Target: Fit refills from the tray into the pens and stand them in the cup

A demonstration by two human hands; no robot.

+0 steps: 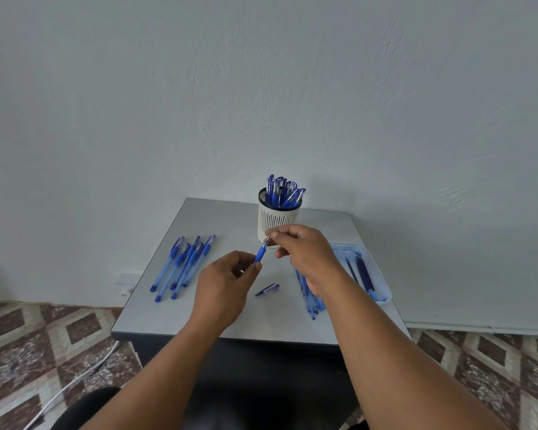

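Note:
My left hand grips the barrel of a blue pen above the middle of the small grey table. My right hand pinches the pen's tip end between thumb and forefinger. The pen's blue cap lies on the table just below the hands. A white slotted cup at the back holds several capped blue pens. A pale blue tray on the right holds dark refills.
Several capped blue pens lie in a row on the table's left side. More blue refills or barrels lie under my right wrist, left of the tray. A white cable runs over the tiled floor at the left.

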